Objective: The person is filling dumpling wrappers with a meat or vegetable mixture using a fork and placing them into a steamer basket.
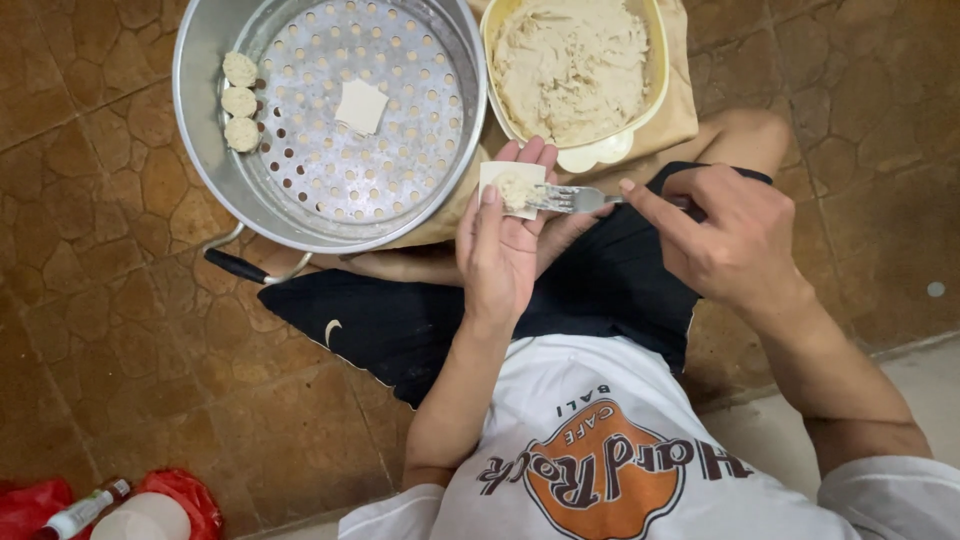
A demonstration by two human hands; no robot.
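Metal steamer pot point(205, 120) on brown tiled floor point(110, 330); its perforated tray point(400, 90) carries three filled dumplings point(240, 100) at the left edge and one loose square wrapper point(361, 106). Beside it, yellow bowl point(655, 85) of pale filling point(572, 62). Left hand point(500, 250) open, palm cradling dumpling wrapper point(511, 187). Right hand point(730, 235), fingers closed on fork point(572, 199), tines at the wrapper.
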